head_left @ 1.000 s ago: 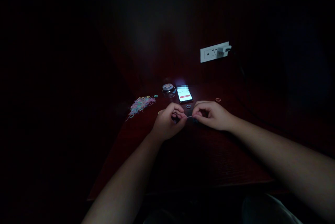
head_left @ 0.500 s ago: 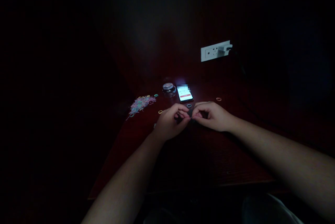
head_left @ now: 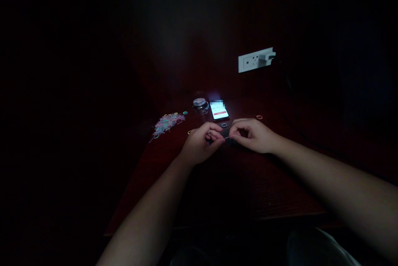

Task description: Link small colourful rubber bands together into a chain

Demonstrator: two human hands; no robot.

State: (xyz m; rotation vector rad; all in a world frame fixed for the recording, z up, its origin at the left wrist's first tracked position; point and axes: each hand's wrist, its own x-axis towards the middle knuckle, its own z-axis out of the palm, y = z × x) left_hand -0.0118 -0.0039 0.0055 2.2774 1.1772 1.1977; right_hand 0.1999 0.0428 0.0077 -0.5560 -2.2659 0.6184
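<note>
Above the dark red table (head_left: pixel 248 191), my left hand (head_left: pixel 203 143) and my right hand (head_left: pixel 253 134) face each other with fingertips pinched. A thin, pale band (head_left: pixel 226 138) stretches across the small gap between them, held at both ends. Just beyond the fingers lies a blue ring-shaped band (head_left: pixel 224 125). An orange band (head_left: pixel 259 117) rests behind my right hand, and a yellow band (head_left: pixel 189 132) is partly hidden by my left hand. To the left is a pile of colourful small bands (head_left: pixel 168 124).
A lit phone (head_left: pixel 219 110) lies behind my hands, beside a clear jar with a lid (head_left: pixel 200 104). On the wall is a white socket (head_left: pixel 253 61) with a plug in it. A dark cable runs at the right.
My fingertips have moved slightly apart, my right hand a little up and right, and the thin band between them now shows.
</note>
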